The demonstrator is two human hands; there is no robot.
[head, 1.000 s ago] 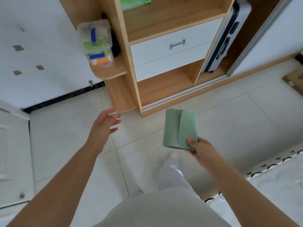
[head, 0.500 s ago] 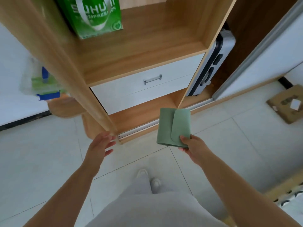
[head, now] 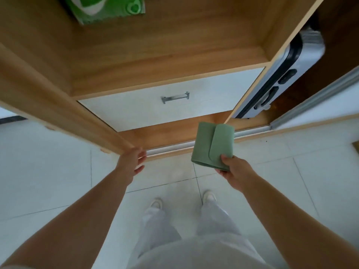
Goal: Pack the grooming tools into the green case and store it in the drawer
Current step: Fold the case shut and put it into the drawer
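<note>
Nearer drawer (head: 171, 101); right hand (head: 236, 170) pinches green case (head: 211, 145).

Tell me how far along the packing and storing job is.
Done, by the look of it: the green case has its flap folded shut, though its contents are hidden. In hand: the right hand pinches the case near the wardrobe; the left hand reaches forward, open. Left: the white drawer is shut, so open it by its handle, put the case in, close it.
</note>
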